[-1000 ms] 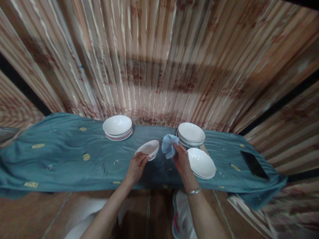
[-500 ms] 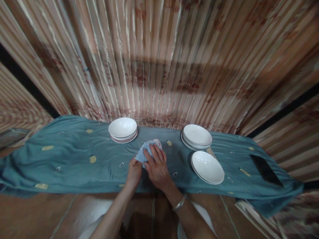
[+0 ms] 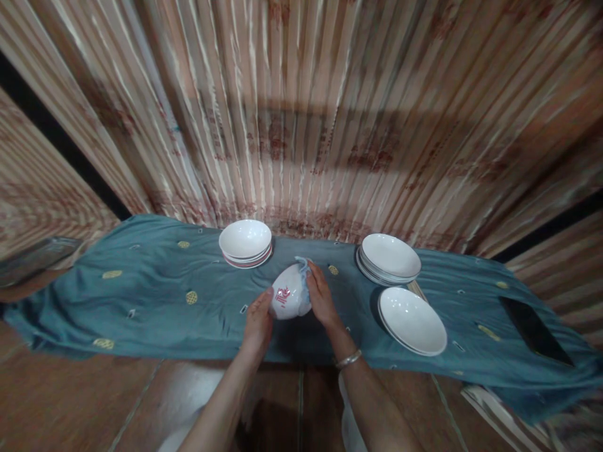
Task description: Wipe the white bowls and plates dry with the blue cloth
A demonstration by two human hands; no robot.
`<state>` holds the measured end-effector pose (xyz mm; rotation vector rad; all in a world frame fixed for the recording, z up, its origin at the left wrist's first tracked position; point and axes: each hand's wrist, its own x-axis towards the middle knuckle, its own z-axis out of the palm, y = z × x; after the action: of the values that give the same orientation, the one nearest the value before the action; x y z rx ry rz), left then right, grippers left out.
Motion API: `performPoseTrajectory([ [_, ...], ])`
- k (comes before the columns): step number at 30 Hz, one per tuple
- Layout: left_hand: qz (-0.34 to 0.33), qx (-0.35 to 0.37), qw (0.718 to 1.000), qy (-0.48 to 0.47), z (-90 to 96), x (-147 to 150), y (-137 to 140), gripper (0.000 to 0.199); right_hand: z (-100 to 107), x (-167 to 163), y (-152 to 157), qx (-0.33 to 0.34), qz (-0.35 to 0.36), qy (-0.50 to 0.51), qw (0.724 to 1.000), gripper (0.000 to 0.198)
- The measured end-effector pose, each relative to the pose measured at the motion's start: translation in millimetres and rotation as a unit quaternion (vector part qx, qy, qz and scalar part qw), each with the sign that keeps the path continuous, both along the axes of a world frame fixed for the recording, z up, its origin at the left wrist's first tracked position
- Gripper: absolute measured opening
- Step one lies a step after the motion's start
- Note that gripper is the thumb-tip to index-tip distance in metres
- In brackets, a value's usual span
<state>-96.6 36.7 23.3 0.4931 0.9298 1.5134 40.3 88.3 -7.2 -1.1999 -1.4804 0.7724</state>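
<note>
Between my hands, above the front half of the table, is a white bowl with a red character on its outside, tilted so that its outer wall faces me. My left hand grips its left rim. On its right side my right hand presses a light blue cloth against it, fingers closed round the cloth and the bowl's edge. Part of the cloth is hidden behind my fingers and the bowl. A silver bracelet circles my right wrist.
A stack of white bowls stands at the back left. At the right are a stack of white plates and, nearer, some shallow white dishes. A dark phone-like slab lies far right on the green tablecloth.
The bowl has turned over, bringing its outside with the red character into view. My right hand has moved from over the cloth to the bowl's right side. The view has shifted slightly.
</note>
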Motion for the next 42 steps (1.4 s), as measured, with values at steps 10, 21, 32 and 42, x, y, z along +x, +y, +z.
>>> performPoseTrajectory([
  [10, 0.02, -0.003, 1.0, -0.017, -16.8, -11, 4, 0.043, -40, -5, 16, -0.138, -0.034, 0.14, 0.98, 0.054],
  [21, -0.029, -0.081, 0.993, -0.079, -38.1, -19, 14, 0.045, -54, -8, 6, -0.125, -0.053, 0.113, 0.984, 0.061],
  [32, -0.049, -0.142, 0.952, -0.267, -34.3, -9, 4, 0.052, -63, -1, -19, -0.032, -0.066, -0.04, 0.996, 0.056],
  [42, -0.023, -0.151, 0.947, -0.284, -24.8, -5, 1, 0.054, -61, -9, -64, -0.015, -0.034, -0.11, 0.993, 0.059],
])
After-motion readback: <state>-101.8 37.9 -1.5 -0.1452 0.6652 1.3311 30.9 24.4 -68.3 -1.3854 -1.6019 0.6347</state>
